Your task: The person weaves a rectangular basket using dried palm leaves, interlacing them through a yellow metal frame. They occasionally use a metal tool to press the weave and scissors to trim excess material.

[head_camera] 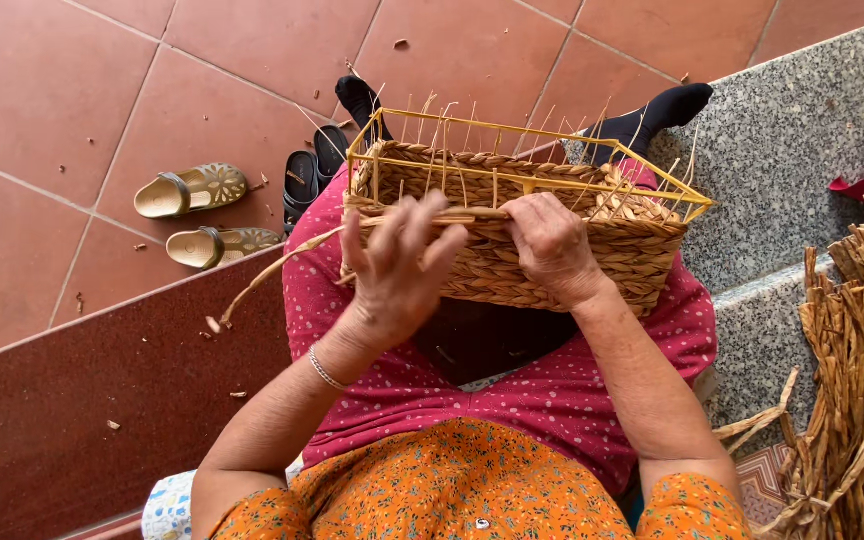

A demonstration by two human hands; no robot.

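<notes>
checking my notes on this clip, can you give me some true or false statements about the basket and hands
1. The basket rests on the person's lap. True.
2. The basket's frame is blue. False: it is yellow.
3. The right hand presses on the basket's near wall. True.
4. The left hand holds a sandal. False: it works a straw strand; the sandals lie on the floor.
5. A bundle of dried straw lies at the person's right. True.
</notes>
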